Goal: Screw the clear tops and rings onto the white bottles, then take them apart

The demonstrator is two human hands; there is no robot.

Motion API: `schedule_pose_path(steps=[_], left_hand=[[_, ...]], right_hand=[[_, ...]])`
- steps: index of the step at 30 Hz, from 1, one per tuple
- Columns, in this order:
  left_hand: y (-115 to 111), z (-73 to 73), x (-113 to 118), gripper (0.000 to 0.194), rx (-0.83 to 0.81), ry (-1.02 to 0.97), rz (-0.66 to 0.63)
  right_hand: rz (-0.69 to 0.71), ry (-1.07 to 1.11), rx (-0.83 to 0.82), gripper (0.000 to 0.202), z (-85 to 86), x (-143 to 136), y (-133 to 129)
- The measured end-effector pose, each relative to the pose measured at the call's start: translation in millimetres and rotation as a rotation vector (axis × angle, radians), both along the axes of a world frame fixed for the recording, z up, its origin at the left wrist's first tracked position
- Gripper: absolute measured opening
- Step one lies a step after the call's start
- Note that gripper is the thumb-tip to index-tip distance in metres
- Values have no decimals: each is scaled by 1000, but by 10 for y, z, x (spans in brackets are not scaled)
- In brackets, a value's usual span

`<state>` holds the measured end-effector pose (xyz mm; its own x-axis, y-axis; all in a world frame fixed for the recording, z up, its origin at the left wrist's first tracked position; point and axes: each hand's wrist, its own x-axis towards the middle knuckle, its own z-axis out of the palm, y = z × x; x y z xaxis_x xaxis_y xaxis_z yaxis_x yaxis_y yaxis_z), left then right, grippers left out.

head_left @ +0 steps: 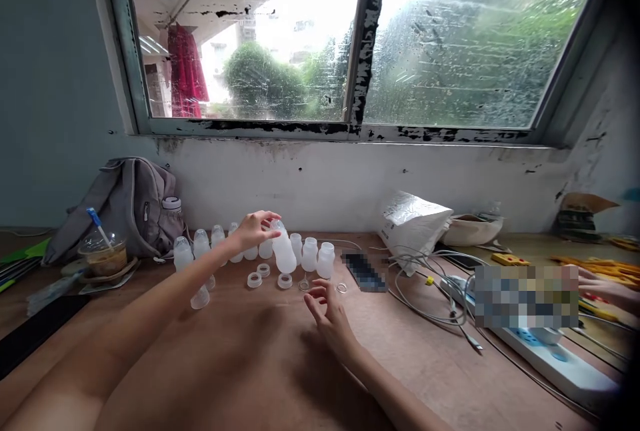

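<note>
My left hand (257, 229) reaches across to the row and its fingers close around the top of a frosted baby bottle (285, 256), which is tilted. To the right of it stand several more frosted bottles (326, 260), and others (183, 255) line up to the left, partly behind my left forearm. My right hand (327, 317) hovers over the table with fingers apart and nothing seen in them. Just beyond its fingertips lies a thin ring (304, 283), with another thin ring (341, 288) to its right. White collar rings (255, 280) and a clear cap (200, 298) lie before the bottles.
A phone (364, 272), tangled white cables (415, 297) and a power strip (565, 361) lie to the right. Another person's hand (607, 287) is at the far right. A drink cup (103, 252), a grey backpack (133, 207) and a black flat object (40, 334) are on the left.
</note>
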<state>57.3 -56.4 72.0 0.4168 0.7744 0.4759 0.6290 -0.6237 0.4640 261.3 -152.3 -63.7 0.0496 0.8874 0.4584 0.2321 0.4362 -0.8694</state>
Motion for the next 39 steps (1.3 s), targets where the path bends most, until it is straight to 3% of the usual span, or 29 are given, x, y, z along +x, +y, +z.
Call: schedule_pose_path(steps=[4,9,15,23,29,32,34,36,39], left_hand=[[456,15,102,36,71,233,68],[836,-199,187,33,89,352,113],[1020,-399,222,32,88,447,150],[1100,-500,257,35,99,485,176],[1070,-530,294,46,164,436,195],[947,-494,289,57,247,361,235],[808,-498,255,51,287,313,269],[622,-573,187,40,302,278,299],[285,-853,37,25,290,250,331]], right_hand=[[-27,-40,41,24,-7,35,26],[-61,-85,97,14,1,22,39],[-70,-141,127,14,-17,43,72],[-103,-315,189,12,-89,67,125],[-127,-384,192,13,-121,87,171],[-140,-405,195,13,-126,111,190],[-151,-408,201,14,-145,130,206],[-145,-397,175,14,-184,143,230],[-121,-410,91,13,-248,140,296]])
